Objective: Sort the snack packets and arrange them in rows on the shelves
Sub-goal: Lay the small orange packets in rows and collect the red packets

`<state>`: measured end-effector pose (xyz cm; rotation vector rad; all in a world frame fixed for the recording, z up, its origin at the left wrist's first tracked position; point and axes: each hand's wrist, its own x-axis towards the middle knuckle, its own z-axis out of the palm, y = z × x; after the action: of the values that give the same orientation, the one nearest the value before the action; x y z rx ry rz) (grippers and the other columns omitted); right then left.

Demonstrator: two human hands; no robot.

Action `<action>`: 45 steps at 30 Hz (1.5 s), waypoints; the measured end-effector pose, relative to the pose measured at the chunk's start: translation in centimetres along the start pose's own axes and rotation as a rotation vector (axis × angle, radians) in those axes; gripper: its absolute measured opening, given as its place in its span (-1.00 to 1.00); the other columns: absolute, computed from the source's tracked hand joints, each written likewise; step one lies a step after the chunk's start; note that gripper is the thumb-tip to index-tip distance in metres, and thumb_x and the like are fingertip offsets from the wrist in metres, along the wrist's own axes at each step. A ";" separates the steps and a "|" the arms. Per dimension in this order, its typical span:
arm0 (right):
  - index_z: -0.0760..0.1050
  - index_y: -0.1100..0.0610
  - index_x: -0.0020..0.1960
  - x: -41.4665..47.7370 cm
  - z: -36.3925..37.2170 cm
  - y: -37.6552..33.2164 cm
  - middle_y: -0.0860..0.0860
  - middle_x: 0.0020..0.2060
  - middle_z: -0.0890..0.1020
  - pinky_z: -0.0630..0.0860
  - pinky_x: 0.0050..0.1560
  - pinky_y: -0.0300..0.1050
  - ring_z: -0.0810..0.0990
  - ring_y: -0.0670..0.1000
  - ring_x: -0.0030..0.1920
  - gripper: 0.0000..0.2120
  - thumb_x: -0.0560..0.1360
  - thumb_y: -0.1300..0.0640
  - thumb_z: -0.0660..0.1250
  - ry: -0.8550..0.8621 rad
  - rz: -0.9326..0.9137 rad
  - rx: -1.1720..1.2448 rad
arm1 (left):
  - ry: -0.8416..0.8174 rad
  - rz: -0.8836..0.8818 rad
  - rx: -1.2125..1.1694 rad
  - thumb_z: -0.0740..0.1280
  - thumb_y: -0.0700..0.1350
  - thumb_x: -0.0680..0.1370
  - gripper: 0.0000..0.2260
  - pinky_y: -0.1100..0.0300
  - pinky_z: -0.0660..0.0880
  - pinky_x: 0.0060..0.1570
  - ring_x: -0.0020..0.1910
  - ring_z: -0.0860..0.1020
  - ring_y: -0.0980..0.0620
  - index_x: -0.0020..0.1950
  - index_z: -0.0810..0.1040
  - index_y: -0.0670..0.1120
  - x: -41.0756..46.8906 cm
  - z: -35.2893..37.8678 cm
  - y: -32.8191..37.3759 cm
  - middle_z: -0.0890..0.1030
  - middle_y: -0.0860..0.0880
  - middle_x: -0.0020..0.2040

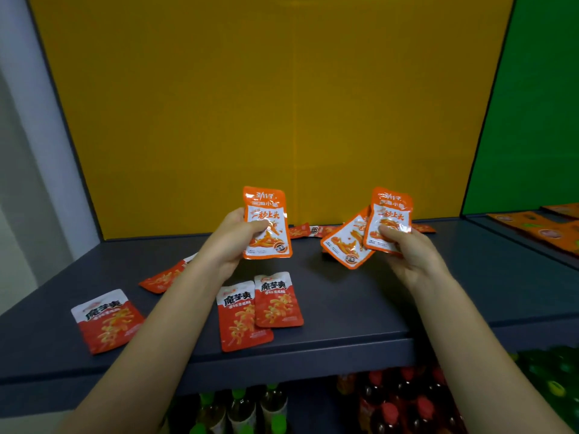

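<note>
My left hand holds one orange snack packet upright above the dark grey shelf. My right hand grips two orange packets, one upright and one tilted behind it. Red-and-white packets lie flat on the shelf: a pair side by side near the front middle, one at the front left, and one partly hidden under my left forearm. More packets lie at the back of the shelf against the yellow panel.
A yellow back panel closes the shelf behind; a green panel stands to the right, with orange packets laid on the neighbouring shelf. Below the shelf edge stand bottles with green caps and red bottles.
</note>
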<state>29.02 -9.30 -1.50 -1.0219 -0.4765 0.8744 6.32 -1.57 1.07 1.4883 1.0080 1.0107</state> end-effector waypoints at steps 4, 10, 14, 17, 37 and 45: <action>0.47 0.19 -0.13 -1.5 -4.5 -2.5 0.10 -0.15 0.61 0.56 -0.11 -0.11 0.60 0.02 -0.16 -0.91 0.50 0.34 0.27 0.017 0.023 -0.005 | -0.129 0.047 0.018 0.25 -0.22 0.57 -0.79 0.14 0.54 -0.05 -0.10 0.61 -0.01 0.20 0.45 -0.15 -1.3 4.5 1.9 0.61 -0.15 0.10; 0.50 0.20 -0.10 -4.3 -14.2 -6.4 0.10 -0.17 0.63 0.56 -0.16 -0.13 0.62 0.03 -0.17 -0.92 0.50 0.33 0.26 0.095 -0.035 -0.039 | -0.317 0.054 0.036 0.23 -0.22 0.58 -0.85 0.21 0.52 -0.16 -0.16 0.59 0.06 0.14 0.41 -0.09 -3.3 15.5 3.0 0.59 -0.06 0.00; 0.51 0.20 -0.10 -6.9 -22.2 -9.7 0.07 -0.22 0.64 0.55 -0.21 -0.14 0.62 0.02 -0.22 -0.91 0.51 0.33 0.25 0.192 -0.114 -0.043 | -0.476 0.031 0.006 0.21 -0.25 0.58 -0.81 0.12 0.54 -0.04 -0.09 0.61 -0.02 0.18 0.42 -0.09 -5.6 24.8 2.3 0.61 -0.12 0.08; 0.52 0.20 -0.11 -8.9 -28.6 -12.1 0.05 -0.30 0.66 0.57 -0.30 -0.20 0.64 -0.02 -0.31 -0.89 0.52 0.33 0.24 0.250 -0.142 -0.044 | -0.582 0.006 -0.034 0.20 -0.25 0.58 -0.81 0.07 0.53 0.01 -0.04 0.60 -0.07 0.17 0.41 -0.08 -8.4 32.2 1.6 0.61 -0.13 0.08; 0.52 0.25 -0.10 -18.4 -65.0 -23.2 0.02 -0.43 0.68 0.58 -0.44 -0.25 0.65 -0.05 -0.46 -0.88 0.48 0.40 0.24 0.716 -0.280 0.024 | -1.013 -0.082 -0.053 0.17 -0.23 0.59 -0.81 0.17 0.51 -0.19 -0.09 0.60 0.00 0.18 0.42 -0.07 -21.2 72.3 -1.0 0.60 -0.06 0.01; 0.50 0.27 -0.05 -13.7 -76.0 -27.7 0.12 -0.20 0.61 0.59 -0.35 -0.22 0.59 0.05 -0.23 -0.91 0.49 0.38 0.25 0.865 -0.276 0.035 | -1.155 -0.120 -0.031 0.17 -0.25 0.60 -0.80 0.15 0.53 -0.16 -0.10 0.60 -0.01 0.20 0.42 -0.11 -21.0 87.9 -1.5 0.61 -0.10 0.02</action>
<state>85.81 -67.61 -11.68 -1.1590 0.1350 0.1433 83.62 -46.32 -12.66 1.5992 0.2215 -0.0208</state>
